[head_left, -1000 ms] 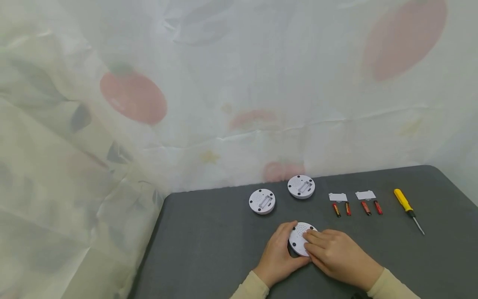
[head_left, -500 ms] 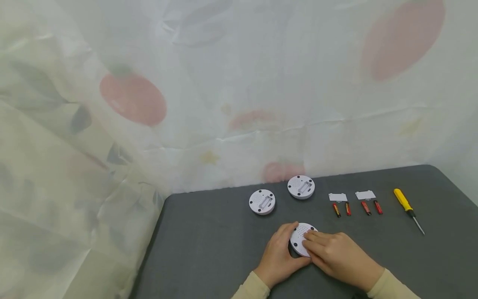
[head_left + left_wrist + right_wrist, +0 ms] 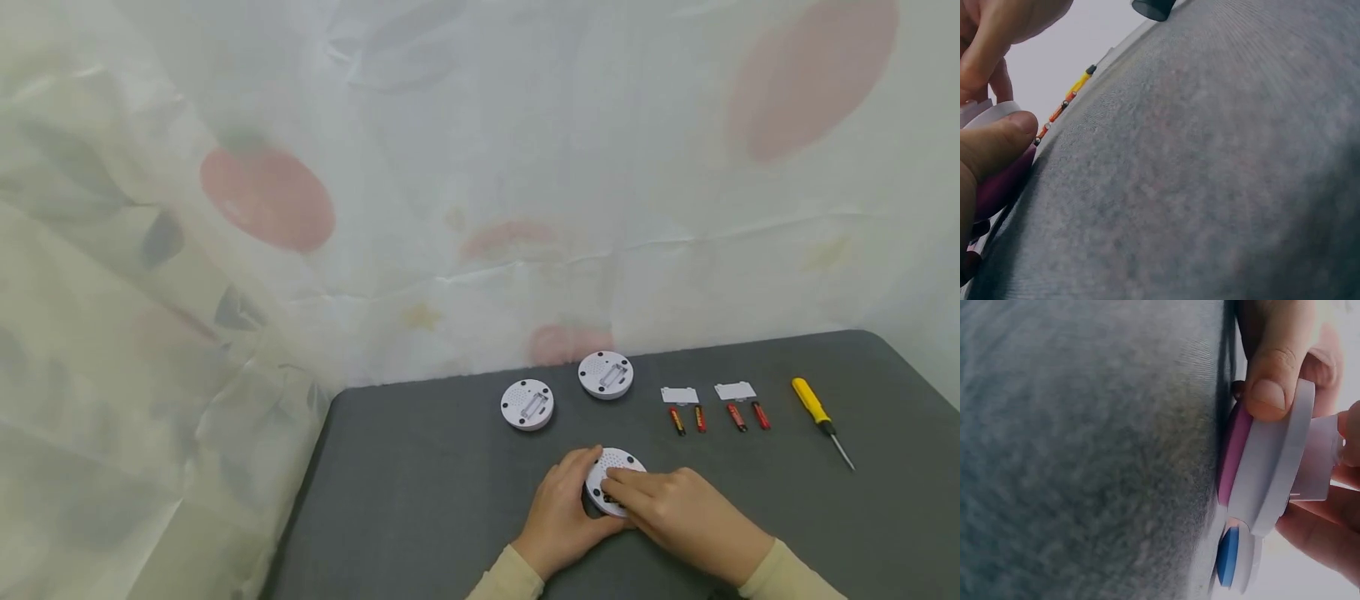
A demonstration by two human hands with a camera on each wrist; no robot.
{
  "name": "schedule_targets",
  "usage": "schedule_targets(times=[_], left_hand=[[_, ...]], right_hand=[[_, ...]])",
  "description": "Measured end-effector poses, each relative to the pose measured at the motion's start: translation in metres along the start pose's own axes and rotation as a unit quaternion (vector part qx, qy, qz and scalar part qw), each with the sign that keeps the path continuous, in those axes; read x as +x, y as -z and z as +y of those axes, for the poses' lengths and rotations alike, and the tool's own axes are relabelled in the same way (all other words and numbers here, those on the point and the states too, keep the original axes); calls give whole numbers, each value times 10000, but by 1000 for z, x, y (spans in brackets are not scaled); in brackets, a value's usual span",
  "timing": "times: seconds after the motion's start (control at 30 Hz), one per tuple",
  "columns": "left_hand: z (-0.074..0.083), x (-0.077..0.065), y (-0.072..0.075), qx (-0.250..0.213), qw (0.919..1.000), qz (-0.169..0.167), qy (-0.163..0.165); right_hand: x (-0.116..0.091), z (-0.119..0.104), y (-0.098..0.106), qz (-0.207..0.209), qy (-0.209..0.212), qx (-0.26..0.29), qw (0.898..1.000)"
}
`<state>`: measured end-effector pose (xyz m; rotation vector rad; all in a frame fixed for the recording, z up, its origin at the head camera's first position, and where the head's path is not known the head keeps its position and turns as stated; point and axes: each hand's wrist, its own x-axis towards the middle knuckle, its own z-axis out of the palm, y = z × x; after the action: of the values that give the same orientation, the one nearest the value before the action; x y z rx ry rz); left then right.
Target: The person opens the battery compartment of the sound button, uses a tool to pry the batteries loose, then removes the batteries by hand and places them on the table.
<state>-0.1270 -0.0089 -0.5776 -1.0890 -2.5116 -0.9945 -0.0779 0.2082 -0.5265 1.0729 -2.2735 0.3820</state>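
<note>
My left hand [image 3: 562, 508] grips the rim of a round white buzzer [image 3: 621, 459], which lies underside up on the grey table. Its underside has speaker holes and dark feet. A purple layer [image 3: 1233, 456] shows on its table side in the right wrist view. The fingers of my right hand [image 3: 678, 512] pinch a thin white battery cover [image 3: 1316, 461], which stands up from the underside. Beneath those fingers, dark battery ends [image 3: 609, 498] peek out in the head view. Most of the battery bay is hidden by the right hand.
Two similar buzzers, one nearer [image 3: 527, 405] and one farther [image 3: 606, 375], lie behind with uncovered battery bays. Two loose white covers [image 3: 679, 396] and several red-and-black batteries [image 3: 701, 418] lie to the right, beside a yellow-handled screwdriver [image 3: 821, 421]. A patterned curtain [image 3: 480, 208] hangs behind the table.
The right fingers have shifted slightly left and lifted the battery cover from the buzzer's underside, and dark battery ends have come into view. The left hand keeps its grip.
</note>
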Motion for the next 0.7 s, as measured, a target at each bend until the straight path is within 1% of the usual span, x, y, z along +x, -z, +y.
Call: schedule_targets(times=[0.13, 0.27, 0.47, 0.6, 0.7], left_hand=[[0, 0, -1, -25, 10000, 48, 12], [1, 0, -1, -140, 9998, 14, 149], [1, 1, 0, -407, 9981, -101, 446], [0, 1, 0, -611, 9961, -128, 625], [1, 1, 1, -664, 9952, -148, 706]], right_hand=[[0, 2, 0, 147, 70, 94, 9998], [0, 3, -1, 224, 128, -45, 9997], [-1, 6, 6, -54, -34, -129, 9999], [-3, 9, 11, -281, -225, -104, 9993], [-4, 12, 14, -434, -434, -87, 9981]])
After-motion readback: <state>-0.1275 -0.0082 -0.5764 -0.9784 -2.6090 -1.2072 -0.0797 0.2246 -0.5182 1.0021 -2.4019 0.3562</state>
